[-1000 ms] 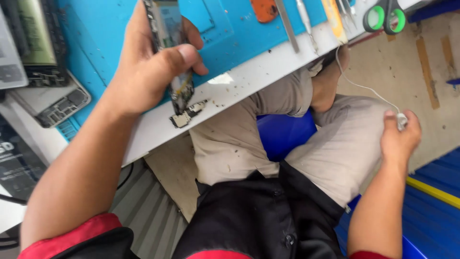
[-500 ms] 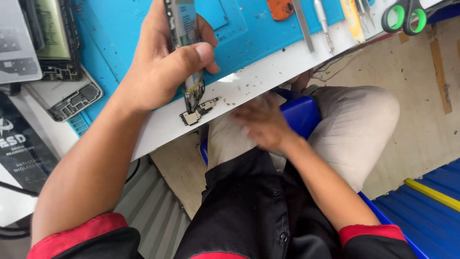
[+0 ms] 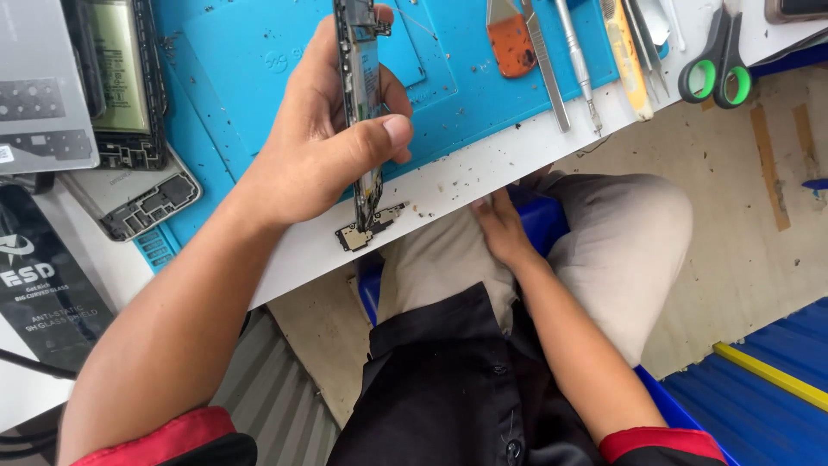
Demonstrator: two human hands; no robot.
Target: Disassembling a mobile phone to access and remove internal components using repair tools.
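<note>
Phone frame, stripped and edge-on to the camera, is standing upright over the blue mat, its lower end hanging just past the mat's near edge above the white bench. Small board on a flex is dangling from that lower end and resting on the bench. Left hand is pinching the frame, thumb pressing one side, fingers wrapping the other. Right hand is lying flat on the trouser leg below the bench edge, fingers loosely together, holding nothing.

Judgement: the grip is sitting low and firm, which is good; the flex is bearing some bend, so keeping the frame steady and low is sparing it strain.

Right of the frame, beyond the mat: orange scraper, metal spudgers, green-handled scissors. Left of the frame: another opened phone.
</note>
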